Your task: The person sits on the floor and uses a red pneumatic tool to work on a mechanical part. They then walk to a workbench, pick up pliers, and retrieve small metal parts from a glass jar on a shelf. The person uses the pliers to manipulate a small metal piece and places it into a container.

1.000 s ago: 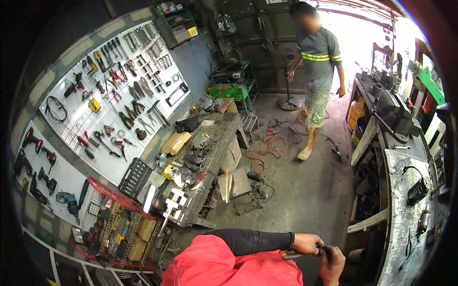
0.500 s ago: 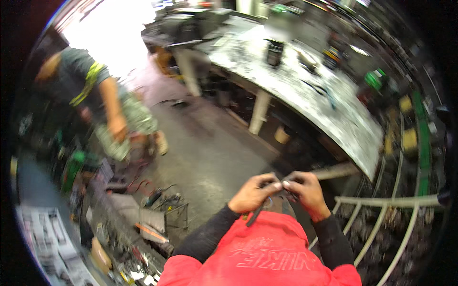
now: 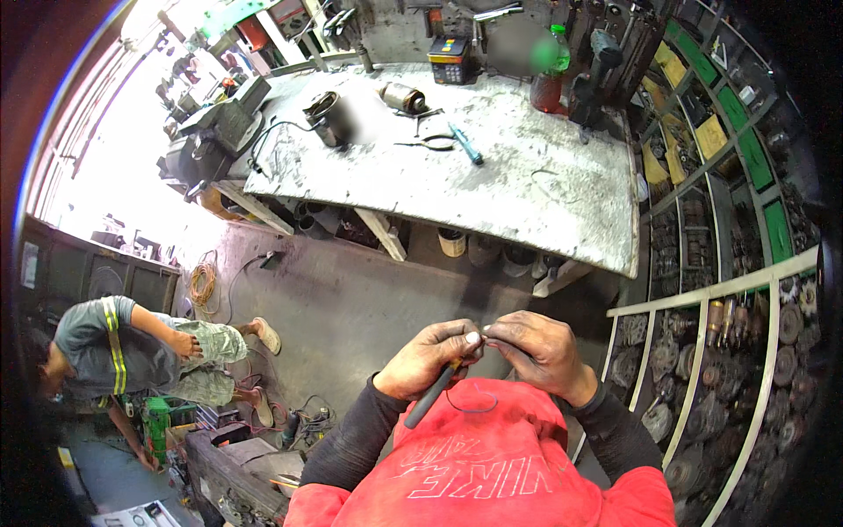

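Note:
Both of my hands are raised together in front of my red shirt, fingertips meeting. My left hand (image 3: 428, 358) is closed round a dark rod-shaped tool (image 3: 430, 400), which slants down past the palm. A thin dark wire (image 3: 474, 410) loops below the fingers, against the shirt. My right hand (image 3: 537, 347) pinches at the left thumb and fingertips. Whatever lies between the two pinches is too small and too covered to name.
Ahead stands a stained workbench (image 3: 562, 202) with a motor housing (image 3: 329, 119), pliers (image 3: 430, 141), a blue tool (image 3: 466, 143) and a bottle (image 3: 549, 79). Shelves of metal parts (image 3: 694, 395) line the right. Another person (image 3: 132, 347) bends at left, near cables on the floor.
My view has turned, so the bench sits further left and the other person lower in the picture. My hands stay together; the rod-shaped tool and wire loop show more plainly.

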